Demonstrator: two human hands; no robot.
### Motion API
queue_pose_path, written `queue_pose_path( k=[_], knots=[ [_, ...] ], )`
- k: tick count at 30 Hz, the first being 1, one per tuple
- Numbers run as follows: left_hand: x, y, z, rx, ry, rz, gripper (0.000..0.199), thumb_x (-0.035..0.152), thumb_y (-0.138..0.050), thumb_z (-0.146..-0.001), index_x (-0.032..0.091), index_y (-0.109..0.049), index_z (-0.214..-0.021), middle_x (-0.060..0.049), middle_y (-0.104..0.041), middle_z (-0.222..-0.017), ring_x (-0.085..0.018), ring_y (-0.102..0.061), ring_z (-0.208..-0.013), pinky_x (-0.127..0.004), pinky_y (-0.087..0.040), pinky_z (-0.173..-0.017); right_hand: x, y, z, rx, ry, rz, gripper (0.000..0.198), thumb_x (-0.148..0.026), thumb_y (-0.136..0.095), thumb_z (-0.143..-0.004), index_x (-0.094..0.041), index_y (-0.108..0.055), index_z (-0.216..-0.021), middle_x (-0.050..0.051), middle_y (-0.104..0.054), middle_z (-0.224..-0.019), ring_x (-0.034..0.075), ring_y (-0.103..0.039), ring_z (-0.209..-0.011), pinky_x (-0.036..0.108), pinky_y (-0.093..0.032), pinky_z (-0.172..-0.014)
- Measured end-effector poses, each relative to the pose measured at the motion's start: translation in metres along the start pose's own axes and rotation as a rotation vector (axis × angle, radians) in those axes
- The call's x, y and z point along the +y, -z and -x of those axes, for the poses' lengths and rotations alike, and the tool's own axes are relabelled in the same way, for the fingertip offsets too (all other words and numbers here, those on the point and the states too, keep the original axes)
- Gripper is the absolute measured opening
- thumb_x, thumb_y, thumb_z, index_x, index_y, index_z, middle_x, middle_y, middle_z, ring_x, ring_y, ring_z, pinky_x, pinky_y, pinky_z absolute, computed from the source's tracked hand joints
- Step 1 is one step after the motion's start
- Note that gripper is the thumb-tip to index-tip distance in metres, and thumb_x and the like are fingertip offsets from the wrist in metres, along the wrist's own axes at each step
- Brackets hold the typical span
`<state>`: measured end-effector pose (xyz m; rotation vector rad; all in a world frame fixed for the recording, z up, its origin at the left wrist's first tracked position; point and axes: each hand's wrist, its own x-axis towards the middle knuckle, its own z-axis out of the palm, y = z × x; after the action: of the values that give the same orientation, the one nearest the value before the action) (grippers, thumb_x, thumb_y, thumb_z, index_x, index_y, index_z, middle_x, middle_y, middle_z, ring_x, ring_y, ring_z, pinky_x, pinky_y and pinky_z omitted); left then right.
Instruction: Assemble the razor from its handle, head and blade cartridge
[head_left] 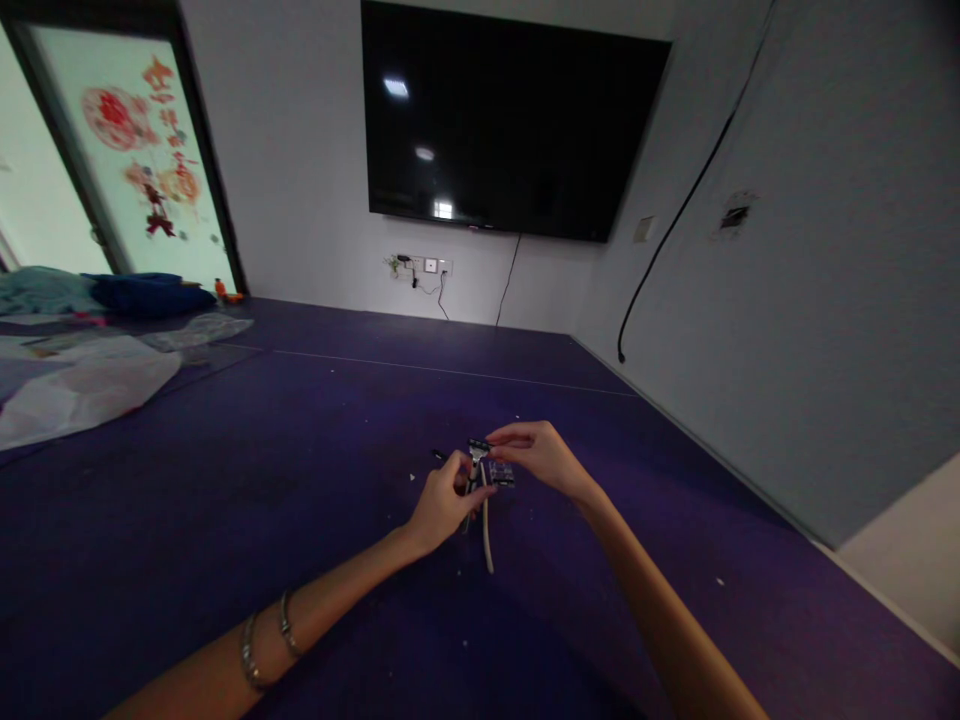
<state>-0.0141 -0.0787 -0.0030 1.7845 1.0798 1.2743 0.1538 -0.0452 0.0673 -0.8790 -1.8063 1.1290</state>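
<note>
At the far left, a crumpled white plastic sheet lies on the purple surface. Well to its right, two bracelets circle the left forearm, and the left hand has its grip closed around the handle of a small razor-like tool. A small dark piece shows just beyond that hand's knuckles. The tool's wide head sticks out past the left grip on the far side, clear of the curled fingers, with the thumb reaching rightward across the handle. Just right of the handle, a pale, slightly bent strip runs toward the wearer; whether the hand touches it cannot be told. Next comes a small patterned packet, below the right hand's fingers. The right hand brings its fingertips to the head's right end; whether they pinch it or merely touch is unclear.
</note>
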Motion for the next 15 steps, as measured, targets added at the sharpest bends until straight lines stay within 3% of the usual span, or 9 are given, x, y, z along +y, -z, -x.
queue_pose_path(
  k=[6, 15],
  knots=[
    [0.0009, -0.0041, 0.002, -0.012, 0.002, 0.05, 0.032, 0.04, -0.064, -0.072, 0.018, -0.05, -0.089, 0.003, -0.061, -0.065, -0.011, -0.057, -0.047, -0.022, -0.047, -0.045, 0.0004, 0.0007, 0.0006, -0.011, -0.004, -0.009, 0.023, -0.027, -0.07, -0.063, -0.016, -0.069, -0.083, 0.005, -0.07, -0.08, 0.019, -0.067, -0.076, 0.033, -0.053, -0.075],
    [0.0017, -0.0024, 0.0022, -0.017, 0.019, 0.005, 0.029, 0.043, -0.063, -0.072, 0.018, -0.05, -0.075, 0.004, -0.056, -0.054, -0.012, -0.056, -0.044, -0.024, -0.047, -0.045, -0.0061, -0.0001, 0.0037, -0.021, -0.007, 0.017, 0.023, -0.028, -0.07, -0.063, -0.017, -0.069, -0.083, 0.004, -0.07, -0.082, 0.019, -0.066, -0.08, 0.034, -0.052, -0.078]
  ],
)
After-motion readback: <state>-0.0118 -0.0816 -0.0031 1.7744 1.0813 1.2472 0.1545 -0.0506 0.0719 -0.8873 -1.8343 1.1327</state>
